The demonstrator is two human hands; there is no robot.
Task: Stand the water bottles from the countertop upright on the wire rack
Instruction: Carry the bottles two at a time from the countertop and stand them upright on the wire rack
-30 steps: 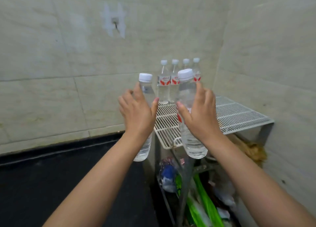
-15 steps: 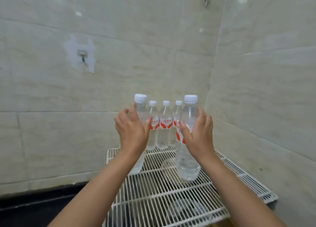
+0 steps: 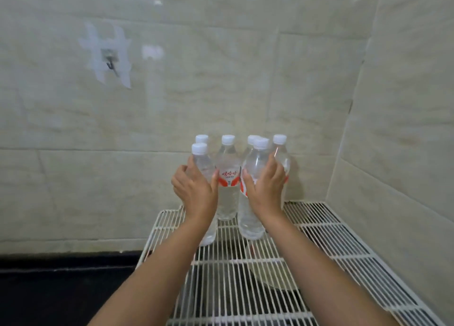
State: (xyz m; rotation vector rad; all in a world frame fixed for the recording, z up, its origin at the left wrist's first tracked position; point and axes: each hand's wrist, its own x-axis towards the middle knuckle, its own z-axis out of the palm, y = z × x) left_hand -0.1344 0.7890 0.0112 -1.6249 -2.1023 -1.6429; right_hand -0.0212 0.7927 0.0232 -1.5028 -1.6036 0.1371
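**Two bottles set down in front of the back row**

The wire rack [image 3: 319,247] carries four bottles [image 3: 228,178] against the wall. Your left hand [image 3: 196,190] wraps one bottle [image 3: 200,161], your right hand [image 3: 266,190] another [image 3: 256,161], both upright with bases at the wires, apparently to start a second row.
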